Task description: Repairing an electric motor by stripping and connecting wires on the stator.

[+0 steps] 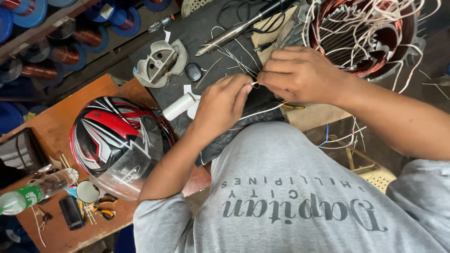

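Note:
My left hand (220,103) and my right hand (300,72) meet over a black mat (197,28). Both pinch the same thin white wire (254,83) between their fingertips. The wire is one of a loose bunch of white-sleeved leads coming out of a motor stator (370,37) with copper windings, just beyond my right hand. A white spool of thread (179,106) lies on the mat close to my left wrist. My grey shirt fills the bottom of the view.
A red, black and white helmet (117,136) sits on the wooden table (56,117) at left, with a plastic bottle (33,189), a phone (71,213) and pliers (101,211). A metal end cover (161,63) and a long metal tool (234,30) lie on the mat. Copper wire reels (65,54) line the shelf.

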